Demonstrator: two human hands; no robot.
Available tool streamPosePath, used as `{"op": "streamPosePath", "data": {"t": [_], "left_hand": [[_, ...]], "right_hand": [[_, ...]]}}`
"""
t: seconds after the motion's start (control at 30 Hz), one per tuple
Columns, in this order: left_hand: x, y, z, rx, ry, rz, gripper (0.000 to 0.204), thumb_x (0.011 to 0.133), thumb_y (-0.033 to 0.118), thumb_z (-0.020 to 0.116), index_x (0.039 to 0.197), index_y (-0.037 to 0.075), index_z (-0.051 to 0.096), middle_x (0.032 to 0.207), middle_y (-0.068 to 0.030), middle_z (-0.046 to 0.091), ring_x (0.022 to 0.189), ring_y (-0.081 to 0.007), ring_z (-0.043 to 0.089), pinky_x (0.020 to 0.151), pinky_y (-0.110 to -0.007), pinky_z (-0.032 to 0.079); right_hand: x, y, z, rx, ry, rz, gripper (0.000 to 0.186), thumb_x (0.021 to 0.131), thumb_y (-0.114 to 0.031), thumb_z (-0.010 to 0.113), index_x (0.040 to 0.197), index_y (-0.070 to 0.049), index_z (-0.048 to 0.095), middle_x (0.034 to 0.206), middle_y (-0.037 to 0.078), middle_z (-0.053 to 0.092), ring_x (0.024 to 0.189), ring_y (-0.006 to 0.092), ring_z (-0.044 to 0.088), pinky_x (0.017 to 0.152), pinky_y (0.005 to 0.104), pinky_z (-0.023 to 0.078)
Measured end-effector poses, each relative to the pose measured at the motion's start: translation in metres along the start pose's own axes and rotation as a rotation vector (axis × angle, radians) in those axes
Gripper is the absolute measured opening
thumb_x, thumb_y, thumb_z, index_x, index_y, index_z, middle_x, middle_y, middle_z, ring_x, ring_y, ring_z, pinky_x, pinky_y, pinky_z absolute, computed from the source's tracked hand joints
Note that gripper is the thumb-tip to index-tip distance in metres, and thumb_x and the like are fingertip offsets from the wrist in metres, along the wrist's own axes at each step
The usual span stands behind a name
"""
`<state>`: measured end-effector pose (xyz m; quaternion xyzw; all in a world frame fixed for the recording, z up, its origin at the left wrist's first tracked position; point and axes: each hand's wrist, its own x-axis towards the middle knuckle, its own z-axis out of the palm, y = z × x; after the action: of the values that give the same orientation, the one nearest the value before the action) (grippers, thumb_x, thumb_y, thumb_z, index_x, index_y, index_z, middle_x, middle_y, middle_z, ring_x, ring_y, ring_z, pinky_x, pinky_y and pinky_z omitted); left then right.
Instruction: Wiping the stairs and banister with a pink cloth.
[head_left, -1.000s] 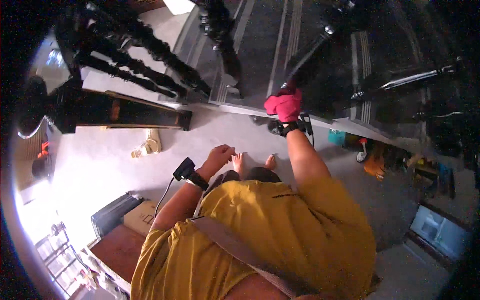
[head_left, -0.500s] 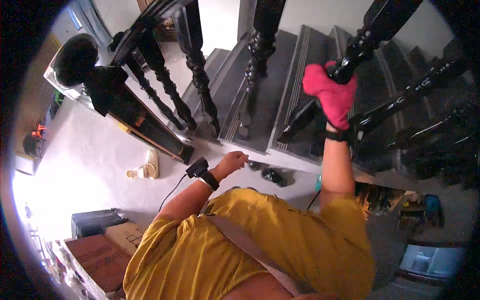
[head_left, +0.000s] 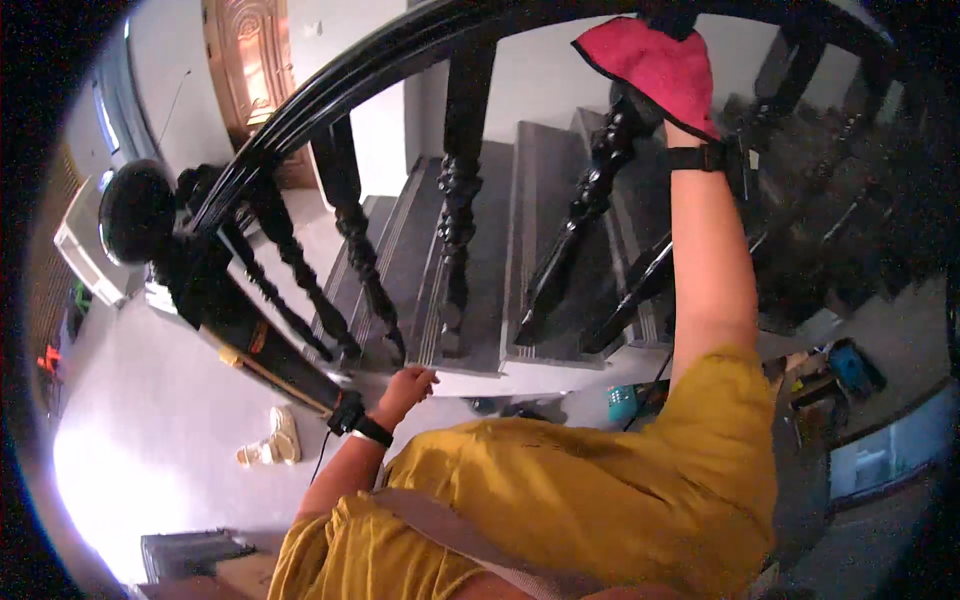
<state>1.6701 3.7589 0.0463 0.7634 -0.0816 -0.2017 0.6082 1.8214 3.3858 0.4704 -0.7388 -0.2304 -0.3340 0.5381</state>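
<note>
Probably a home (carved balusters (head_left: 457, 215), sandals (head_left: 286, 432))

right grip (head_left: 688, 131) mostly hidden by pink cloth (head_left: 655, 68), box (head_left: 248, 574) cropped below

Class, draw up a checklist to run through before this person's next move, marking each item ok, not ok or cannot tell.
1. Pink cloth at the right hand: ok, it covers most of the hand.
2. Cloth beside the black baluster: ok, near its upper part, below the handrail.
3. Right-hand finger grip: cannot tell, cloth hides it.
4. Left hand empty: cannot tell, no object shows but the palm is hidden.
5. Floor free of loose items: not ok, pale footwear lies there.
6. Footing: cannot tell, feet unseen.
</note>
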Motion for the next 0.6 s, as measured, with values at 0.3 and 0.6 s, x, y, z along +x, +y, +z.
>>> {"op": "streamPosePath", "data": {"t": [0.3,0.6], "left_hand": [[0.003,-0.008,-0.010,-0.162,0.021,-0.053,0.028,0.084,0.027,0.051,0.077,0.003,0.062,0.060,-0.0024,0.055,0.052,-0.0086,0.047,0.048,-0.023,0.039],[0.006,0.001,-0.068,-0.121,0.287,0.105,0.026,0.083,0.026,0.054,0.075,0.002,0.061,0.060,-0.0033,0.055,0.054,-0.0104,0.050,0.050,-0.024,0.040]], "right_hand": [[0.013,-0.043,-0.039,-0.577,-0.021,0.062,0.053,0.079,-0.046,0.041,0.098,0.003,0.046,0.115,0.030,0.044,0.109,0.0450,0.041,0.094,0.0552,0.030],[0.007,-0.116,-0.148,-0.980,0.545,-0.284,0.053,0.079,-0.046,0.041,0.098,0.002,0.046,0.114,0.029,0.045,0.108,0.0441,0.042,0.093,0.0546,0.030]]}}
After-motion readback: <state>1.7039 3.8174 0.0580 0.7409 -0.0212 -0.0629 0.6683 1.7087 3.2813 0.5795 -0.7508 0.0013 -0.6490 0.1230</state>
